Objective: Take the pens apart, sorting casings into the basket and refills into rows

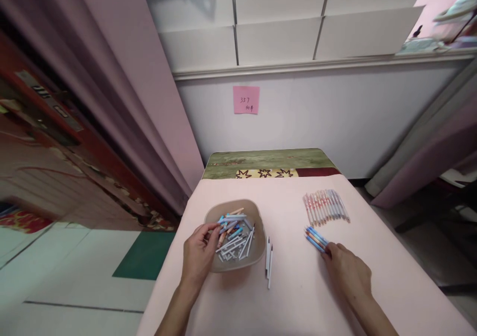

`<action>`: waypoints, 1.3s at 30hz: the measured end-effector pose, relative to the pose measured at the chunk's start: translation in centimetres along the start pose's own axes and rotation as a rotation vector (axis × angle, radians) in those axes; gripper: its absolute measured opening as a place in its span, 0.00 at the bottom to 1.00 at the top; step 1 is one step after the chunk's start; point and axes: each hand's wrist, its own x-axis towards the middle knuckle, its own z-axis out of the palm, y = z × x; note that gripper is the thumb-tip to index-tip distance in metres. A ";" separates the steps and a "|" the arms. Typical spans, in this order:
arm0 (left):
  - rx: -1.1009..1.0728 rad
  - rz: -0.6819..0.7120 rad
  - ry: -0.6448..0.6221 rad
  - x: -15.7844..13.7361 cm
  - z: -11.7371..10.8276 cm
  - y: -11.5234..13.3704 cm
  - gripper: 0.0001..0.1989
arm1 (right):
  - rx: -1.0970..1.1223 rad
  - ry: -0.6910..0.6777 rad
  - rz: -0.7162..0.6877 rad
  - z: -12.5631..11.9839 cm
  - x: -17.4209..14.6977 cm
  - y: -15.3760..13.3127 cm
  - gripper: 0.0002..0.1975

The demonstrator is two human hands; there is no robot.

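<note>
A beige plastic basin (261, 211) on the table holds a jumble of pens and thin white sticks (238, 249). Over its left rim reaches my left hand (199, 251), thumb and forefinger pinched on the end of a pale lavender pen (230, 219). On the right, my right hand (348, 271) is closed at the near ends of several blue pens (315, 237), one with an orange tint, lying side by side. Just beyond them is a neat row of pens with clear and reddish barrels (325, 207). A few white sticks with dark tips (269, 261) lie right of the basin.
A pale pink cloth (283, 306) covers the table, with a green wood-patterned strip (268, 157) showing at the far edge. Behind stands a wall with a pink note (246, 100). A purple curtain (149, 127) and a reddish door (74, 127) are at the left.
</note>
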 end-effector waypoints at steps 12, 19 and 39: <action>-0.858 -0.507 -0.443 -1.7 7.3 4.8 0.22 | 1.559 -0.362 -0.329 -6.7 -0.9 -11.7 0.18; -0.923 -0.557 -0.179 -0.6 6.0 4.2 0.16 | 1.584 -0.626 -0.291 -5.6 -0.7 -14.6 0.28; -0.950 -0.541 -0.063 -0.3 6.2 3.0 0.15 | 1.702 -0.462 -0.252 -4.4 -0.2 -15.9 0.19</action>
